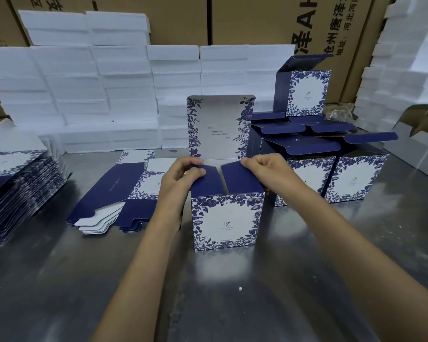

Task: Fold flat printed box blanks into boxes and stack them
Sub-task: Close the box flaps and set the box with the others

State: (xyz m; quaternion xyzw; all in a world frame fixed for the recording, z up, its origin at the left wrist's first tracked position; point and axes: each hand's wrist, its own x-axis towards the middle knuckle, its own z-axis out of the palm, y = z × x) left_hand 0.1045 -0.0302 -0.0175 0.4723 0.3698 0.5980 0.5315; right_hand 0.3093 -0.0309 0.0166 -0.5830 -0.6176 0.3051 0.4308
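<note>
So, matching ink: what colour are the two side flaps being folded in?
Solid dark navy flaps, no floral pattern; seen in the head view.

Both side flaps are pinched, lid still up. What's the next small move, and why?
Probably press both navy side flaps flat over the box opening: left hand and right hand hold them half folded, and the upright lid cannot close before that.

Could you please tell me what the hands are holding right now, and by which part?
One upright box: the left hand pinches its left navy side flap, the right hand its right side flap.
</note>
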